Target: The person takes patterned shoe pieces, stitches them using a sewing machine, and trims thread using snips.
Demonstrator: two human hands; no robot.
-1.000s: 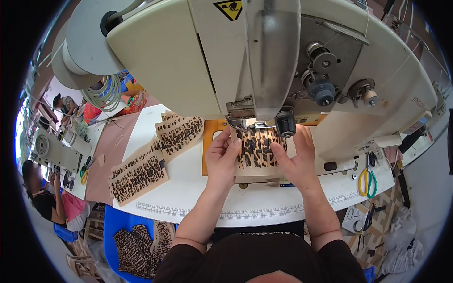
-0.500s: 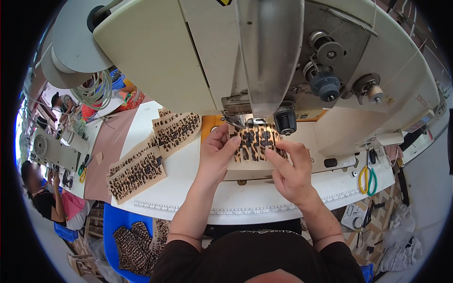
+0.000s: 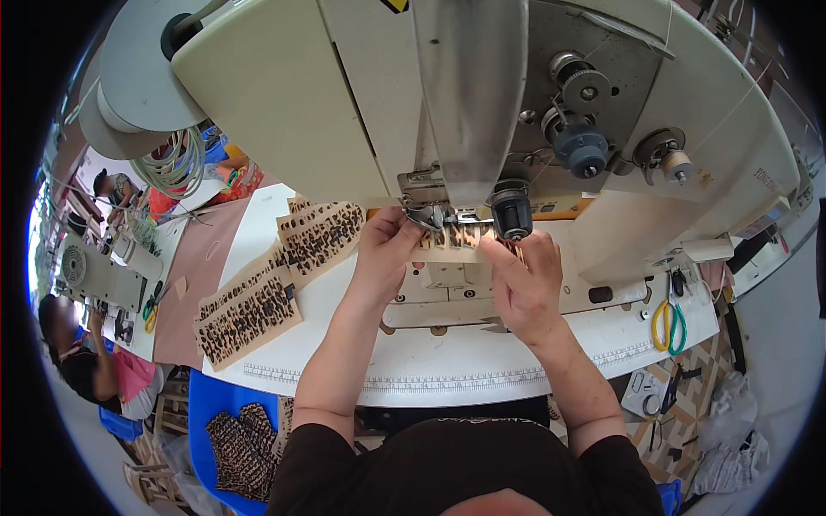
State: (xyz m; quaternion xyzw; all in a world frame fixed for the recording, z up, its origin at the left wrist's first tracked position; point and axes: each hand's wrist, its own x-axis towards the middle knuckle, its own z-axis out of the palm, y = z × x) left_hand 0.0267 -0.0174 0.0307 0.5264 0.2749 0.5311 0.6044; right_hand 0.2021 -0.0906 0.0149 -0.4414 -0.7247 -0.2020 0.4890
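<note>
Currently we are pinching the leopard-print strip [image 3: 456,243] with both hands, left hand [image 3: 389,249] and right hand [image 3: 522,288] closed on it, under the sewing machine [image 3: 413,103] needle, above the desk [image 3: 344,344].

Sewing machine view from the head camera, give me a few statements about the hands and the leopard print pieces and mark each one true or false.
1. Both hands, the left hand and the right hand, hold the leopard print piece at the foot of the sewing machine. True.
2. Stacks of leopard print pieces lie on the white table to the person's left. True.
3. The scissors with green and yellow handles are in the right hand. False: they lie on the table, further right.
4. The blue bin below the table is on the person's right. False: it is on the left.
</note>
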